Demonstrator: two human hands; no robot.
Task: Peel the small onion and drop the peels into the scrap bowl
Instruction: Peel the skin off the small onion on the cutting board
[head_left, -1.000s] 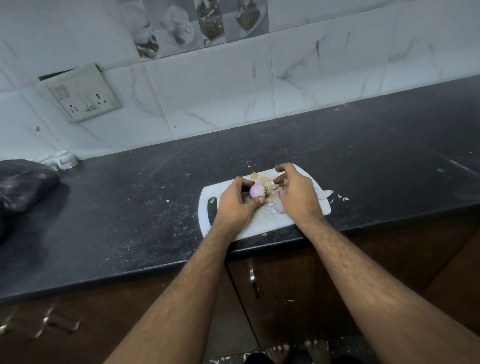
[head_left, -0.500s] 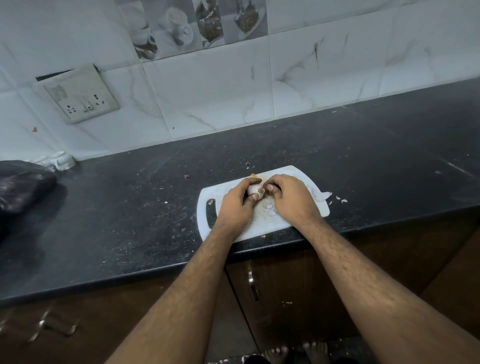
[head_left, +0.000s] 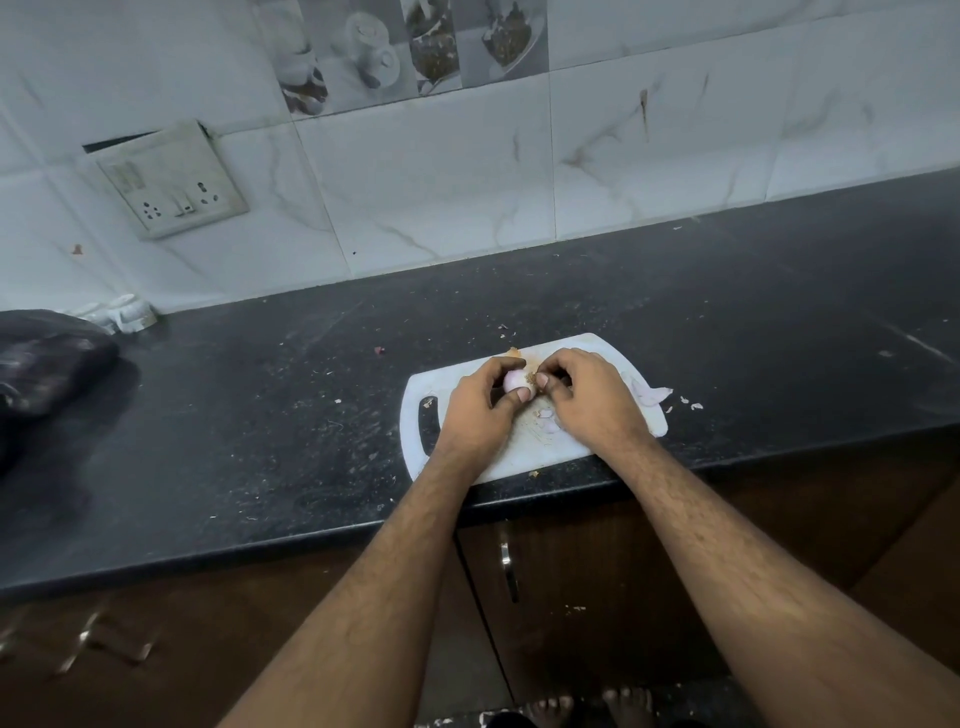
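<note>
A small pale pink onion (head_left: 514, 381) is held just above the white cutting board (head_left: 524, 452). My left hand (head_left: 475, 408) grips it from the left and below. My right hand (head_left: 584, 397) meets it from the right, thumb and fingertips pinched on the onion's brownish root end (head_left: 531, 380). Loose pink peel pieces (head_left: 548, 420) lie on the board between my hands, and a larger peel (head_left: 652, 394) lies at the board's right end. No scrap bowl is in view.
The board rests near the front edge of a black counter (head_left: 260, 415). A dark plastic bag (head_left: 47, 358) sits at far left. White scraps (head_left: 693, 404) lie right of the board. A switch plate (head_left: 174, 182) hangs on the tiled wall.
My right hand has moved left from the peel pieces on the board to the onion and pinched its end. My left hand has kept hold of the onion.
</note>
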